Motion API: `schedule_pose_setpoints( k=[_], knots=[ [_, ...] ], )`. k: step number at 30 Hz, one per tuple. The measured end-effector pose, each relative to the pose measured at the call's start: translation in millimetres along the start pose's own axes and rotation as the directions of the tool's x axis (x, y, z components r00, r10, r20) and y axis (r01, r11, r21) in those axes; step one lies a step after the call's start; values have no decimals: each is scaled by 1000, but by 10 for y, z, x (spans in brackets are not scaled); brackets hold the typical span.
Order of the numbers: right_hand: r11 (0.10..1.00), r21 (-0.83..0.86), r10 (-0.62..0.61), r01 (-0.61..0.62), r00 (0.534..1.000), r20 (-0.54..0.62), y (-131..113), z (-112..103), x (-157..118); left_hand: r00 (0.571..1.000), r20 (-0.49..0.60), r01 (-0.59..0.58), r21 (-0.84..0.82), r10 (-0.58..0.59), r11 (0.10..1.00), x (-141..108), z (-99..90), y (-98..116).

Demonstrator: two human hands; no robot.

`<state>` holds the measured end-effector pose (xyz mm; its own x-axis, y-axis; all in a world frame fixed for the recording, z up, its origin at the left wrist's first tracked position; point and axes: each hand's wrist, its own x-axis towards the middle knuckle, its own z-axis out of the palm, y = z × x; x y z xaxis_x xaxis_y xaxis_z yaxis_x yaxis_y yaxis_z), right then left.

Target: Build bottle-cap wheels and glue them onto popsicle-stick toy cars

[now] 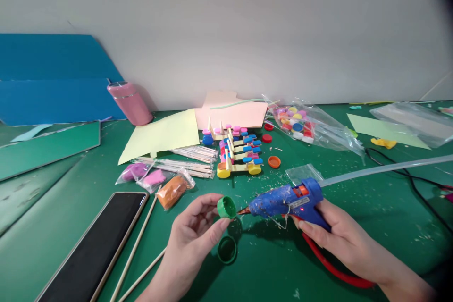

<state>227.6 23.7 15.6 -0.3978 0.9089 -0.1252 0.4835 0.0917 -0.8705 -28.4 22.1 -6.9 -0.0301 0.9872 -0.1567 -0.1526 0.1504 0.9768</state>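
Carefully: left fingers (222, 224) pinch green cap (226, 207), right hand (331, 229) grips glue gun (283, 202); nearby tip could burn fingertips.

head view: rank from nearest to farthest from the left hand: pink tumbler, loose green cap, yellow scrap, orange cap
1. loose green cap, just right of the left hand
2. orange cap, ahead and right
3. pink tumbler, back left by the wall
4. yellow scrap, far right
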Motion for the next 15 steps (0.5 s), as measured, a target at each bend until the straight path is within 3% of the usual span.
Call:
schedule_pose_setpoints(
  k=[15],
  knots=[
    [1000, 2, -5, 5, 1000, 1, 35, 10, -9, 1000, -22, 6, -29, -7, 1000, -9, -4, 0]
  ],
)
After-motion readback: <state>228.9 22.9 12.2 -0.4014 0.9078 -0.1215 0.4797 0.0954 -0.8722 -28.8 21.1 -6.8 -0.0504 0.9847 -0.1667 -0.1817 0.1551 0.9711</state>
